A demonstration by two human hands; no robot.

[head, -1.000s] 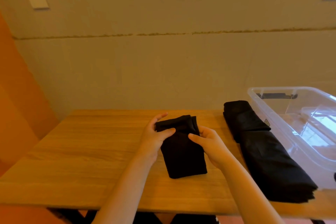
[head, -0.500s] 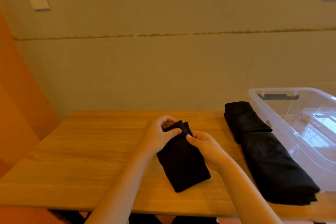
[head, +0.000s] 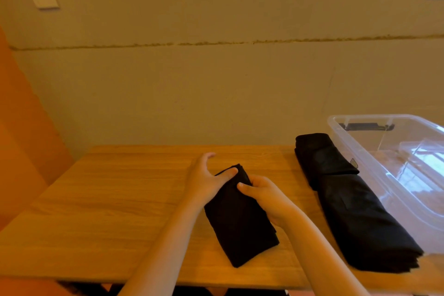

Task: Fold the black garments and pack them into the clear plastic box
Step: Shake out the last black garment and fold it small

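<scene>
Bare table lies left; folded stack blocks the clear box.

Both bare forearms reach in from the near edge of the light wooden desk and converge toward its middle. The left hand lies with its palm turned inward, its thumb stretched flat across the far end of the small folded black garment and its fingers raised, loosely extended and apart from the cloth. The right hand comes in from the right side, its fingers curled around the garment's right edge and its thumb pressed on top, close to the left thumb.
</scene>
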